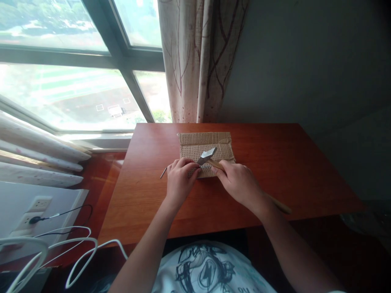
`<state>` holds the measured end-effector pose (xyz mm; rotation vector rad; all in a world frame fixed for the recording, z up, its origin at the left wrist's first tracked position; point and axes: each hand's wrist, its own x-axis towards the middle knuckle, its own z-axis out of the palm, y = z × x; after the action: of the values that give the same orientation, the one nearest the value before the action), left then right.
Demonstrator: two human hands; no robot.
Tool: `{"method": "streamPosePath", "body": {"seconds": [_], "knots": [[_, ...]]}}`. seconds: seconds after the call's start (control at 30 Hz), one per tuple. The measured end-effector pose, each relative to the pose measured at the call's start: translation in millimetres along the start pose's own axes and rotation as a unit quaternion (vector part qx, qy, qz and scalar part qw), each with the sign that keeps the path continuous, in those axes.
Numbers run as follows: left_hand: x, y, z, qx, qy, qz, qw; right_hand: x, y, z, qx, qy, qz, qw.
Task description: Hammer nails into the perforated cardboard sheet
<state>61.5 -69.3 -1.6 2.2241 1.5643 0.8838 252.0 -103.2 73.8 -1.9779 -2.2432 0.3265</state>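
My right hand (236, 179) is wrapped round the wooden handle of a hammer (207, 155). Its grey metal head points up and to the left, and the handle's far end shows beyond my wrist. The fingers of my left hand (181, 175) are pinched together close beside the hammer head. What lies between its fingertips is too small to make out. A thin metal rod (163, 173) sticks out left of this hand; its other end is hidden. Under both hands lies a tan sheet (204, 138) full of small holes, with creases across it, partly covered by my fingers.
The reddish-brown wooden table (146, 203) spreads around the sheet. Behind it hangs a patterned curtain (186, 61) beside a large window (76, 93). White cables (82, 240) loop at the lower left, below a wall socket (41, 203) and a black plug (35, 219).
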Motion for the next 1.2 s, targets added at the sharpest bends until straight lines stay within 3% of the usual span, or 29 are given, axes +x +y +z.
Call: {"method": "streamPosePath", "body": {"seconds": [0.9, 1.07, 1.2], "knots": [[1, 1, -2.6, 0.011, -0.015, -0.018, 1.000, 0, 0, 8, 0.014, -0.007, 0.003, 1.000], [-1, 2, -8.4, -0.034, 0.010, 0.006, 0.999, -4, 12, 5, 0.149, 0.068, -0.016, 0.986], [-5, -11, -22.1, -0.033, 0.099, -0.015, 0.994, -9, 33, 4, 0.301, 0.180, -0.001, 0.936]]}}
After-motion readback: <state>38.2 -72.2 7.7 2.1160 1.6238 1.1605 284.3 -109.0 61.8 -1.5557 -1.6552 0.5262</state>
